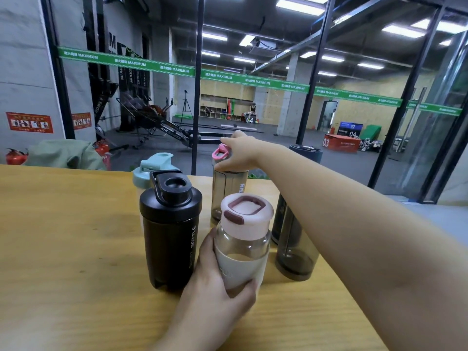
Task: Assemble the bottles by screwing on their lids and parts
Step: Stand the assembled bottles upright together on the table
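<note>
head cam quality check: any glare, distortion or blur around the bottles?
Head view: wide-angle bending curves the window posts and table edge; ceiling lights blow out and reflect in the glass; slight softness on the right hand at the pink-capped bottle; left hand and clear bottle look sharp.

I read "BOTTLE" running up the side of the black shaker bottle [170, 236]. The green banner [177, 69] across the glass repeats "MAXIMUM" beside Chinese characters. The exercise machine frame [172, 133] carries "AIR". The red plyo box [340, 144] shows "03"; the blue box [350, 129] shows "02" and "04". Lettering on the smoky bottle [229, 193] is only partly visible.
</note>
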`<state>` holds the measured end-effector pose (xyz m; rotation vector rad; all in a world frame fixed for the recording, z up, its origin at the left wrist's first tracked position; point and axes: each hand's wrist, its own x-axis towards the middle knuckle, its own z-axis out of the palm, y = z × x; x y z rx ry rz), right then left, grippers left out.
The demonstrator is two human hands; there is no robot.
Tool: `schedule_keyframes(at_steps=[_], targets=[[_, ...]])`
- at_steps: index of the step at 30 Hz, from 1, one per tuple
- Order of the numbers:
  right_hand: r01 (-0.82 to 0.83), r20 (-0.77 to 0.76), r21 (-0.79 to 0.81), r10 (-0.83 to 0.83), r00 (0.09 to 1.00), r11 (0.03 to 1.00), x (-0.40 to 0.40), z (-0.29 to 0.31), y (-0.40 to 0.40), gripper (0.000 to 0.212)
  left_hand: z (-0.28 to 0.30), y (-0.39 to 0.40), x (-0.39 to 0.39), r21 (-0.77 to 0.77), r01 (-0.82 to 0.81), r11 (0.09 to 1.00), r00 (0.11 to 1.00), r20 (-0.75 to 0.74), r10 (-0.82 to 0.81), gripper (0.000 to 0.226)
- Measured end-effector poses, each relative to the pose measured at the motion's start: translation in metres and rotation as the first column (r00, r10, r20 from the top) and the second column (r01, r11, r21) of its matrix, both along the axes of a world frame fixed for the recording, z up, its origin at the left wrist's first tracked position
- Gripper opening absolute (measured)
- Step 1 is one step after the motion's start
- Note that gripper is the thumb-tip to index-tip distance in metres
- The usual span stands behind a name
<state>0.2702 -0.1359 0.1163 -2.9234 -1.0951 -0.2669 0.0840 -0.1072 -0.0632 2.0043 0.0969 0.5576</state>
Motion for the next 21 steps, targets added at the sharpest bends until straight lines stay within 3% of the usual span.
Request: schedule_keyframes(at_steps=[3,8,15,21], targets=[[0.033,0.017,-0.022,-0.032,0.999,0.999,0.0024,-0.0014,0.0001,0.056,-0.0022,0.0006,0.0012,-0.006,0.007,1.000,1.000,0.002,-0.007,0.109],[-0.006,-0.038,0.122,0.010,0.999,0.992,-0.0006,0.0002,-0.0024,0.052,-0.0031,0.0009,0.0015,-0.011,0.016,1.000,1.000,0.009,-0.016,0.106],[0.050,-0.010,0.150,-0.049,0.999,0.987,0.0009,-0.0019,-0.0050,0.047,-0.0029,0.0016,0.0007,-0.026,0.037,0.999,0.999,-0.004,-0.038,0.107],[0.187,-0.048,0.216,-0.181,0.982,0.958,-0.0037,-0.0046,-0.0035,0.092,-0.0029,0.0019,0.0006,-0.011,0.037,0.999,0.999,0.000,-0.037,0.104]])
